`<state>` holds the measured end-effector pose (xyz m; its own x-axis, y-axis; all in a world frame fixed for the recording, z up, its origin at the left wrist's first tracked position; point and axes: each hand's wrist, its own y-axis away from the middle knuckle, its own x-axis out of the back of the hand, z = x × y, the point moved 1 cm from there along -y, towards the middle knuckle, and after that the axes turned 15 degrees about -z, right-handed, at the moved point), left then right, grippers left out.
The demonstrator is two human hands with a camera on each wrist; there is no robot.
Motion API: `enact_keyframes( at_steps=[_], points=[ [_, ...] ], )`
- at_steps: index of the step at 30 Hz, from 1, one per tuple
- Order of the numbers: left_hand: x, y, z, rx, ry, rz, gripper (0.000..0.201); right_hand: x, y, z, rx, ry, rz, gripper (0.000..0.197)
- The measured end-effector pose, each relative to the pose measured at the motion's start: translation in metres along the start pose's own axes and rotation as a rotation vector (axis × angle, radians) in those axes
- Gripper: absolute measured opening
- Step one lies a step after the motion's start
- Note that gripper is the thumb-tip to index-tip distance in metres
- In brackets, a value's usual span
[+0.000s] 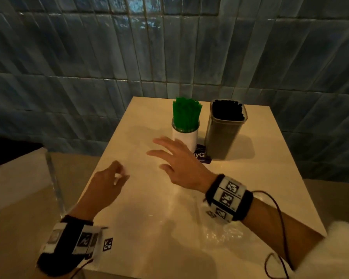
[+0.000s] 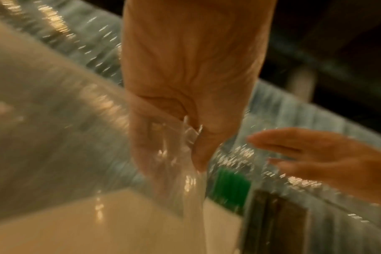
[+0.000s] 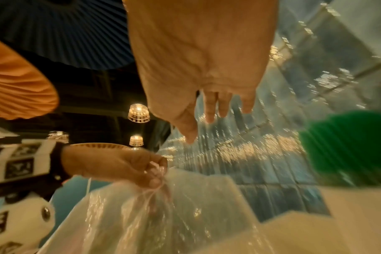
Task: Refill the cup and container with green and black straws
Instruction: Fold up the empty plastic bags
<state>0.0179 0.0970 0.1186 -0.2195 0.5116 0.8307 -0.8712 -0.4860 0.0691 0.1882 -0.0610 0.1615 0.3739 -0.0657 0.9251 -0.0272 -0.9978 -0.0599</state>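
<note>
1. green straws [image 1: 186, 114] stand packed upright in the white cup [image 1: 185, 137] at the far side of the table [image 1: 270, 178]; their long axis runs vertical, open ends pointing up, well proud of the rim.
2. black straws [image 1: 227, 110] stand likewise upright in the clear container [image 1: 224, 133] just beside the cup, on its right; their tips sit about level with the rim.
3. both vessels look full, so the refill proper is judged done; the step in hand appears to be clearing the empty clear plastic bag [image 3: 163, 214].
4. the left hand [image 1: 107, 184] pinches the bag's gathered edge between thumb and curled fingers, near the table's left edge; the wrist views show the film hanging from that pinch.
5. the right hand [image 1: 177, 164] hovers over the table just in front of the cup, fingers straight and spread apart, holding nothing.
6. next move, as judged: the bag wants lifting clear without its trailing film brushing the cup, which could tip; the right hand may need to gather the loose film.
7. a small dark card [image 1: 201, 156] stands at the foot of the cup.
</note>
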Motion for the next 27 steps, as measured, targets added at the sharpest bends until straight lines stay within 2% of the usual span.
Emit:
enact_keyframes(
  at_steps=[3, 5, 8, 12, 15, 17, 20, 22, 23, 25, 26, 27],
  points=[
    [0.034, 0.015, 0.053, -0.312, -0.206, -0.038, 0.033, 0.025, -0.030, -0.016, 0.090, 0.187, -0.132, 0.064],
    [0.043, 0.023, 0.071, -0.379, -0.271, -0.055, 0.034, 0.037, -0.038, -0.018, 0.073, 0.305, -0.222, 0.052],
    [0.058, 0.029, 0.074, -0.359, -0.272, -0.041, 0.030, 0.052, -0.031, -0.007, 0.032, 0.252, -0.211, 0.022],
    [0.090, 0.037, 0.054, -0.270, -0.258, 0.056, 0.025, 0.067, 0.004, 0.021, -0.135, 0.039, -0.154, 0.019],
    [0.105, 0.044, 0.056, -0.239, -0.185, 0.116, 0.006, 0.072, 0.028, 0.039, -0.266, -0.093, -0.140, 0.018],
    [0.111, 0.044, 0.059, -0.220, -0.113, 0.161, 0.010, 0.077, 0.041, 0.047, -0.316, -0.248, -0.067, 0.017],
    [0.114, 0.036, 0.057, -0.214, -0.015, 0.238, 0.010, 0.088, 0.059, 0.054, -0.400, -0.435, 0.012, 0.022],
    [0.112, 0.028, 0.057, -0.228, 0.098, 0.309, 0.022, 0.091, 0.068, 0.060, -0.462, -0.436, 0.022, 0.027],
    [0.111, 0.024, 0.060, -0.256, 0.131, 0.347, 0.025, 0.091, 0.071, 0.062, -0.482, -0.368, 0.004, 0.032],
    [0.107, 0.020, 0.086, -0.369, 0.102, 0.331, 0.015, 0.088, 0.070, 0.058, -0.477, -0.092, -0.090, 0.048],
    [0.104, 0.017, 0.100, -0.443, 0.070, 0.316, 0.006, 0.085, 0.067, 0.051, -0.449, -0.012, -0.110, 0.059],
    [0.099, 0.015, 0.114, -0.526, 0.030, 0.315, 0.008, 0.083, 0.062, 0.038, -0.397, -0.002, -0.102, 0.069]
  ],
)
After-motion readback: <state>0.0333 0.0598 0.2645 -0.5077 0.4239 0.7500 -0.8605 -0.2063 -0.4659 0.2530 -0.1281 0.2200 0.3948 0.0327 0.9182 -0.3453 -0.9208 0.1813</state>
